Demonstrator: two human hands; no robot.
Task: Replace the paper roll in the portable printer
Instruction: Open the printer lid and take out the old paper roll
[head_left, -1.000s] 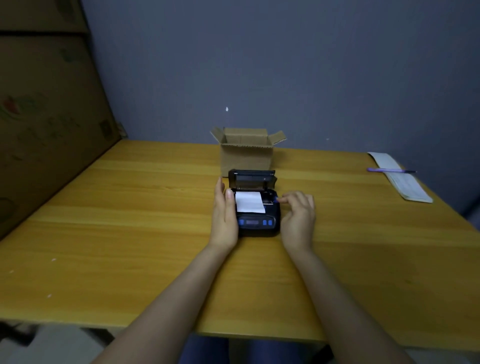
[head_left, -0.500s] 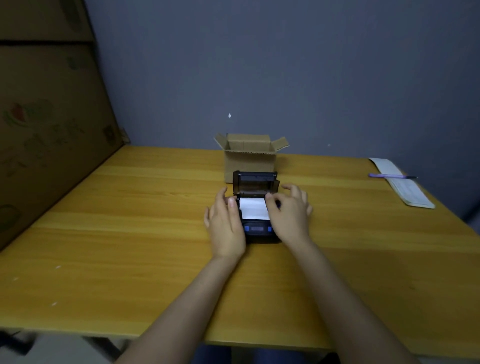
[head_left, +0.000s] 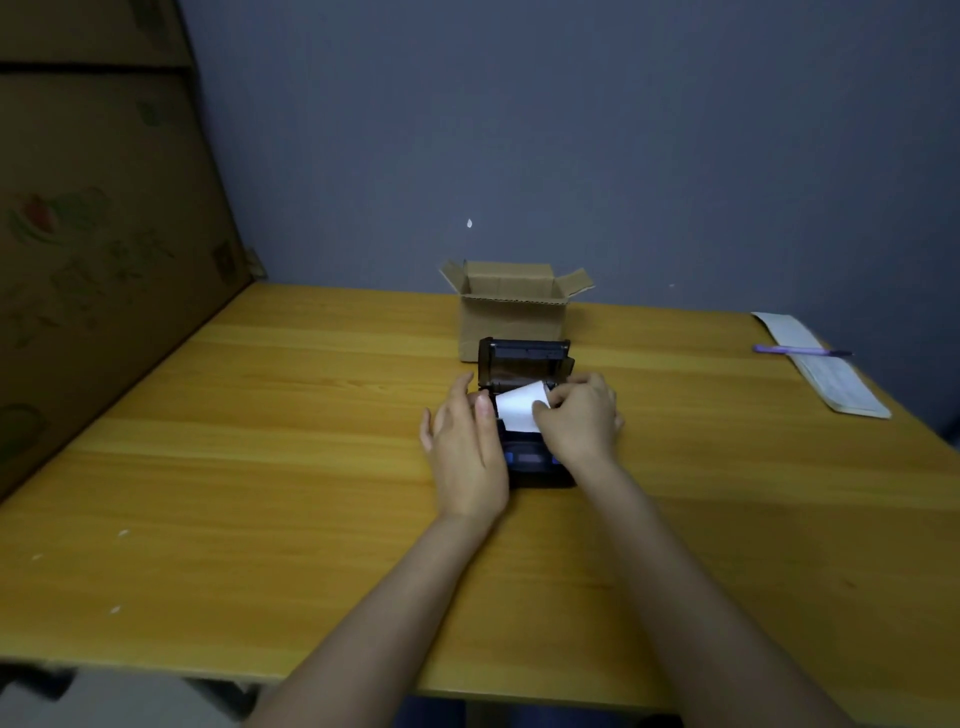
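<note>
A small black portable printer (head_left: 535, 470) with blue buttons sits mid-table, its lid (head_left: 524, 358) standing open toward the wall. A white paper strip (head_left: 517, 410) lies over the open bay, its far right corner lifted. My right hand (head_left: 579, 421) pinches that corner between thumb and fingers. Against the printer's left side rests my left hand (head_left: 465, 452), thumb at the bay's edge, steadying the body. The roll itself is hidden under the strip and my hands.
An open cardboard box (head_left: 511, 312) stands just behind the printer. At the far right of the wooden table (head_left: 260, 467) lie a long paper slip (head_left: 826, 369) and a purple pen (head_left: 800, 352). A large cardboard panel (head_left: 98, 249) leans along the left.
My right hand came from the printer's right side onto the paper and now lifts its right corner. My left hand stayed on the printer's left side.
</note>
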